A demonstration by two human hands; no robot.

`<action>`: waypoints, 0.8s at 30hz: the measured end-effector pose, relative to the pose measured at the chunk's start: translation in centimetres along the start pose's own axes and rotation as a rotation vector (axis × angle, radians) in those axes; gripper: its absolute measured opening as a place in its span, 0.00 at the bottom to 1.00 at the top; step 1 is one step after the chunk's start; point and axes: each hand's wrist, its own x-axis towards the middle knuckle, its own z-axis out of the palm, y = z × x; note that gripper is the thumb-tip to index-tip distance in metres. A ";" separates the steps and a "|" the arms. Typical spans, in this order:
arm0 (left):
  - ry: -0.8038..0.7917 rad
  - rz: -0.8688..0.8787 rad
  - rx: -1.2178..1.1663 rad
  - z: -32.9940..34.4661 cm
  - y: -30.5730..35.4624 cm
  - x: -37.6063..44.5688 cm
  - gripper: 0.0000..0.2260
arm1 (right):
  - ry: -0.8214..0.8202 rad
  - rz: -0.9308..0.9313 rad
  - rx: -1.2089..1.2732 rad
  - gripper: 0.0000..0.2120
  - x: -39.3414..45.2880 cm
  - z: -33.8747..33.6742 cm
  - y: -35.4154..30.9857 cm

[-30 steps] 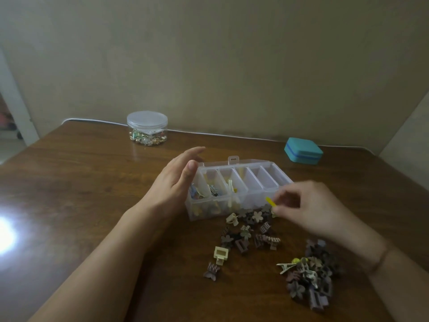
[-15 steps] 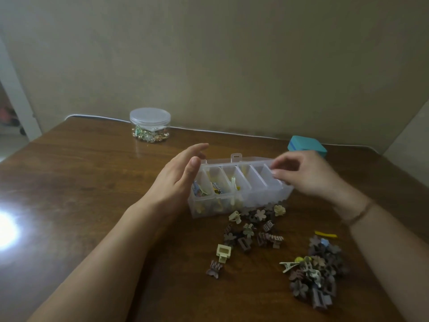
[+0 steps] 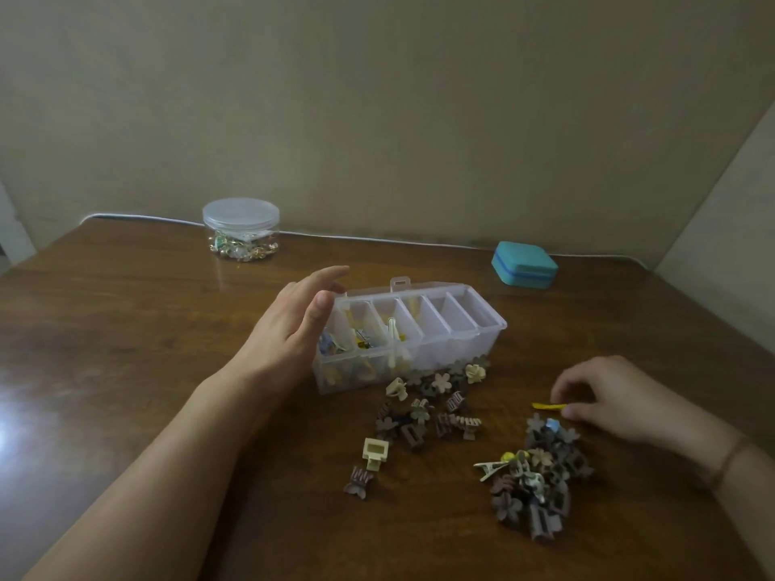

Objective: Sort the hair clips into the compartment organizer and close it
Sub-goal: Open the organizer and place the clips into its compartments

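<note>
The clear compartment organizer [image 3: 469, 350] stands open on the wooden table, its lid hanging behind. Its left compartments hold a few coloured clips; the right ones look bare. My left hand [image 3: 289, 333] is cupped against the organizer's left end, fingers apart, thumb at the rim. My right hand [image 3: 608, 396] is low on the table at the right, thumb and finger pinched on the end of a yellow hair clip [image 3: 545, 406] that lies flat. Brown and cream clips [image 3: 423, 408] are scattered in front of the organizer. A denser pile of clips [image 3: 537, 475] lies at the near right.
A cream square clip [image 3: 374, 452] and a brown claw clip [image 3: 358, 486] lie apart at the near middle. A lidded clear jar of trinkets [image 3: 241, 228] stands at the back left. A teal case [image 3: 524, 264] sits at the back right, near the wall.
My right hand dropped the yellow clip on the table, reached to the organizer's right end, then came back down onto the clip. The left hand stayed at the organizer.
</note>
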 end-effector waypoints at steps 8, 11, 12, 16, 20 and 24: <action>0.070 -0.008 -0.158 -0.1 -0.1 0.3 0.43 | 0.380 -0.231 0.469 0.06 3.2 -2.9 -11.9; 0.061 -0.012 -0.148 -0.2 -0.1 0.3 0.42 | 0.370 -0.288 0.480 0.04 5.0 -2.4 -15.9; 0.056 -0.015 -0.142 -0.2 -0.1 0.3 0.41 | 0.345 -0.298 0.464 0.04 5.4 -2.1 -16.5; 0.053 -0.010 -0.122 -0.3 -0.2 0.2 0.39 | 0.379 -0.289 0.475 0.05 5.7 -2.0 -15.2; 0.054 -0.005 -0.108 -0.2 -0.2 0.3 0.38 | 0.312 -0.264 0.368 0.09 3.9 -2.6 -10.1; 0.034 -0.030 -0.115 -0.2 -0.4 0.2 0.37 | 0.041 -0.315 0.238 0.21 0.9 -1.5 -4.2</action>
